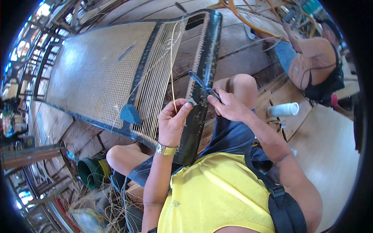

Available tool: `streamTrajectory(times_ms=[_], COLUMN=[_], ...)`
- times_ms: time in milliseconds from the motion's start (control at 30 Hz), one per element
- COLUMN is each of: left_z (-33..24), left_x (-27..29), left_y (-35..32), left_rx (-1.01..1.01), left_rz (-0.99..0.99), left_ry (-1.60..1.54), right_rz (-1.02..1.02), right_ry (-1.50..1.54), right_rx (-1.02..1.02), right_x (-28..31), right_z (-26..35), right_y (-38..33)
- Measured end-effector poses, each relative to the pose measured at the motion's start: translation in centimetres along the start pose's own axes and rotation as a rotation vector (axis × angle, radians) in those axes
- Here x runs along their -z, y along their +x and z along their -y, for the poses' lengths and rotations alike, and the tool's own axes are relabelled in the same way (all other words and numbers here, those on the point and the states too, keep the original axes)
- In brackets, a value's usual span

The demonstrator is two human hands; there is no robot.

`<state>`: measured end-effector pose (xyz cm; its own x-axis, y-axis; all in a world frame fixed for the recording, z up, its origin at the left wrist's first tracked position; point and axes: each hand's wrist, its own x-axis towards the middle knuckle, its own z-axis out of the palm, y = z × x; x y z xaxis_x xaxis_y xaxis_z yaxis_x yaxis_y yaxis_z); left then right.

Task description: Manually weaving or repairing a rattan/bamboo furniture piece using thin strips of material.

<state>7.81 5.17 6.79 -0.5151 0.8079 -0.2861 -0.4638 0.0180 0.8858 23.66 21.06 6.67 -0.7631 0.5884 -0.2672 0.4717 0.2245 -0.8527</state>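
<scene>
My left hand (173,118) is closed, pinching a pale yellow cane strand (171,58) that rises from the fingers to the far side of a dark wooden frame. Between its thumb and fingertip sits a small grey scrap (192,101), its kind unclear. Wrapped round the black handle of a slim dark tool (201,83), my right hand (232,105) is closed just to the right; the tool points up and left over the frame's edge bar. On the frame (215,42), parallel cane strands (157,81) are strung beside a finished woven cane panel (97,58).
A blue wedge-shaped block (130,114) and a thin grey blade-like strip (126,52) lie on the frame. A white tube (283,109) is at right, and a green bucket (90,173) at lower left near loose cane scraps. Another person (316,62) sits at upper right beside a curved wooden frame.
</scene>
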Motion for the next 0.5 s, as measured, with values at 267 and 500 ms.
streamTrajectory(times_ms=[267, 500], left_z=[0.5, 0.6], left_x=[2.2, 1.8], left_y=[-0.1, 0.7], left_rx=[0.012, -0.802], left_rz=[-0.086, -0.270], left_ry=[-0.145, 0.793], right_rz=[-0.086, 0.123], right_ry=[-0.230, 0.184], right_rx=[0.301, -0.138], right_x=[0.2, -0.1], right_z=[1.5, 3.2], right_y=[1.6, 1.0])
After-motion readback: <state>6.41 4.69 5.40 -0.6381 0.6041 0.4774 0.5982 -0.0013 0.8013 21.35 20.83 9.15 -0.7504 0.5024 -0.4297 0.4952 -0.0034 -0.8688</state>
